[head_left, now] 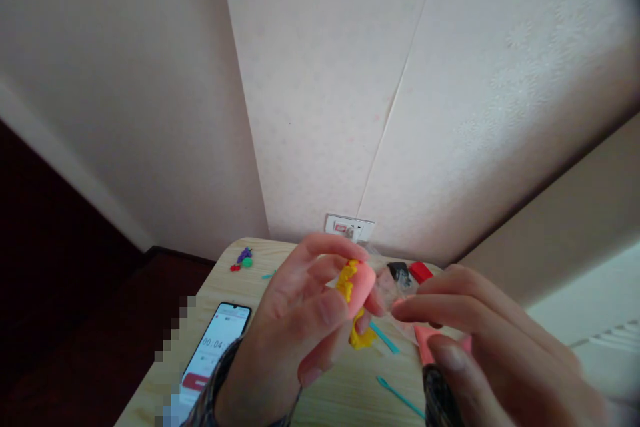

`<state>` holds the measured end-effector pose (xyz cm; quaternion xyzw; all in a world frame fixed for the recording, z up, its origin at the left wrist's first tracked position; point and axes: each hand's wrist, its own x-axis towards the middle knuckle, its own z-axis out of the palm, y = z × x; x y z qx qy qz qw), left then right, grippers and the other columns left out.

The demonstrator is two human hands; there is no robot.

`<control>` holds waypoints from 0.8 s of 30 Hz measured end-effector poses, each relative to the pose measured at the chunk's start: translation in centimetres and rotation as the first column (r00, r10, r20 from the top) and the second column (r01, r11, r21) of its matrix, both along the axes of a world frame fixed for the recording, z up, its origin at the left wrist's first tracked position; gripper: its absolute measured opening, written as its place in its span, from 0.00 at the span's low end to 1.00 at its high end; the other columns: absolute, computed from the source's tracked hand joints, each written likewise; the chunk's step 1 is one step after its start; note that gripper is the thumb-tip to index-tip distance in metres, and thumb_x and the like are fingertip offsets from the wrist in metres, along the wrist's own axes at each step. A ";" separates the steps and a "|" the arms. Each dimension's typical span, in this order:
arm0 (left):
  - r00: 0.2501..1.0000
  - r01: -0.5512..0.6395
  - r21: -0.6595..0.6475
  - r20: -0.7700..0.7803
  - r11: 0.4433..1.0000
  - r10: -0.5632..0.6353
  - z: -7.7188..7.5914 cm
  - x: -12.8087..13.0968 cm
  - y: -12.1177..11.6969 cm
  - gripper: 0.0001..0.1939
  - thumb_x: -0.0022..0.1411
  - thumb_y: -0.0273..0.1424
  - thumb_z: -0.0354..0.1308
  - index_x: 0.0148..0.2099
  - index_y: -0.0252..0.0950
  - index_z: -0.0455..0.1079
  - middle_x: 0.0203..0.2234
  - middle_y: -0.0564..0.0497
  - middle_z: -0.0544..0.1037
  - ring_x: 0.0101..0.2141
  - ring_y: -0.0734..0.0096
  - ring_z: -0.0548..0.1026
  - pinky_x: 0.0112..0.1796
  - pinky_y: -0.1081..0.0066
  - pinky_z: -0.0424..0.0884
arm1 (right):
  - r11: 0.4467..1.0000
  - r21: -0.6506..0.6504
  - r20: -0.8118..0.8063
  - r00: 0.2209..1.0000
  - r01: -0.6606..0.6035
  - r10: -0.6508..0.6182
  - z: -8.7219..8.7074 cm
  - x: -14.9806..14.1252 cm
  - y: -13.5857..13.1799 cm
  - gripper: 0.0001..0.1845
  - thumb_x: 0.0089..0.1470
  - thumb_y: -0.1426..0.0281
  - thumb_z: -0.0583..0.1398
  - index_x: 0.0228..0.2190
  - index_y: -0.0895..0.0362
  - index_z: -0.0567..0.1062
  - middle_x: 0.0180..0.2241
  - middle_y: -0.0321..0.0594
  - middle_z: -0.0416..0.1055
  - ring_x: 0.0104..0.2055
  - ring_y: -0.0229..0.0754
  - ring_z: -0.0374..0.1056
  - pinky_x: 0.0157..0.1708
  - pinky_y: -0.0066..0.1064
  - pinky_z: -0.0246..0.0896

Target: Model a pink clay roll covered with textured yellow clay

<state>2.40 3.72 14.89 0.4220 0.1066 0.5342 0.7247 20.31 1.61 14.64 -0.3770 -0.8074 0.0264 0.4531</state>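
Note:
My left hand (300, 310) pinches a rounded pink clay piece (364, 287) between thumb and fingers, above the table. A ruffled yellow clay strip (346, 280) runs along its left side. More yellow clay (363, 335) shows just below my left fingers; whether it joins the held piece I cannot tell. To the right, my right hand (480, 333) is apart from the piece, its fingers stretched out and the thumb separate. Behind and below the right fingers is some pink clay (425, 341), partly hidden.
On the wooden table (320, 400) lie teal modelling tools (400, 397), a phone with a timer (215, 347), and small purple clay balls (245, 255) with green and red bits. Black clay (399, 271), clear wrapping and a red block (421, 271) lie behind. A wall socket (350, 225) is at the back.

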 end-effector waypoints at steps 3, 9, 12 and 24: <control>0.998 -0.028 0.043 0.049 0.999 0.026 -0.2 0.2 0.0 0.08 0.65 0.36 0.58 0.45 0.42 0.74 0.27 0.60 0.74 0.12 0.95 0.47 0.21 0.81 0.55 | 0.991 -0.119 0.046 0.996 -0.067 0.073 -0.1 -1.2 0.4 0.05 0.63 0.65 0.57 0.36 0.51 0.71 0.33 0.34 0.71 0.35 0.35 0.71 0.33 0.24 0.67; 0.996 -0.060 0.023 0.066 0.998 0.058 -0.2 0.2 -0.1 0.06 0.65 0.32 0.56 0.44 0.41 0.72 0.29 0.61 0.74 0.13 0.94 0.45 0.23 0.81 0.57 | 0.985 -0.148 0.048 0.994 -0.087 0.095 -0.3 -1.8 0.8 0.03 0.61 0.66 0.59 0.37 0.50 0.70 0.33 0.32 0.71 0.36 0.35 0.72 0.34 0.23 0.66; 0.998 -0.053 0.040 0.048 0.998 0.051 -0.1 0.1 -0.1 0.06 0.65 0.33 0.57 0.44 0.42 0.71 0.29 0.61 0.73 0.13 0.95 0.46 0.24 0.80 0.57 | 0.985 -0.147 0.064 0.993 -0.087 0.097 -0.3 -1.9 0.8 0.04 0.62 0.64 0.59 0.37 0.50 0.70 0.33 0.33 0.71 0.37 0.37 0.72 0.35 0.24 0.67; 0.996 -0.015 0.003 0.088 1.000 0.015 -0.2 -0.1 -0.1 0.07 0.65 0.34 0.58 0.45 0.42 0.73 0.26 0.59 0.68 0.13 0.94 0.48 0.16 0.79 0.38 | 0.989 -0.119 -0.021 0.996 -0.086 0.084 -0.1 -1.7 0.3 0.01 0.61 0.69 0.60 0.35 0.52 0.72 0.31 0.33 0.72 0.32 0.34 0.70 0.31 0.22 0.65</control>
